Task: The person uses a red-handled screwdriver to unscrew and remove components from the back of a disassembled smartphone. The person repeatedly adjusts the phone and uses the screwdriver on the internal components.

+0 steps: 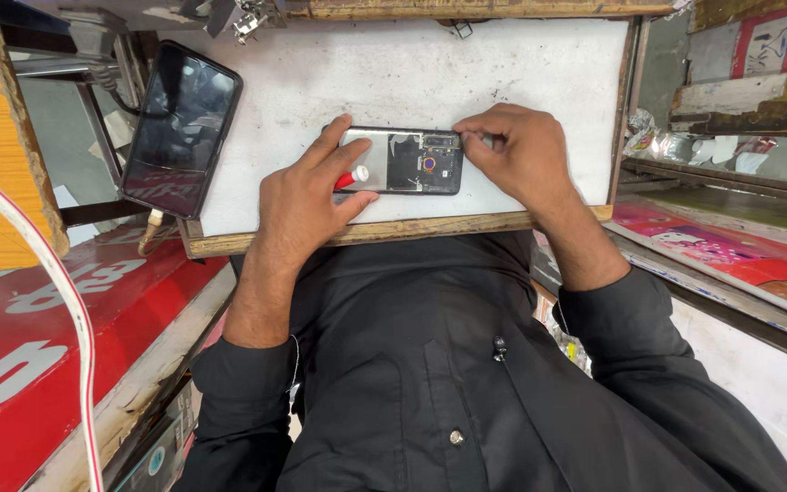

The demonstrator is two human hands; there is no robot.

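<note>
Opened phone (pixel 407 162) lies lengthwise left-right, camera end toward right hand (pixel 516 150).

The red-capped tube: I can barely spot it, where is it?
In the head view, the tube lies under the left hand, against the opened phone on the white board.

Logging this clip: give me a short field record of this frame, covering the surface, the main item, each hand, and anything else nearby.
surface: white worktop with a wooden edge
main item: opened phone, back cover off, insides showing, lying flat
left hand: left hand rests on the opened phone's left end, a small red and white tube under its fingers
right hand: right hand pinches at the phone's upper right corner; any tool is too small to tell
nearby: second phone, dark screen up, overhanging the worktop's left edge
</note>
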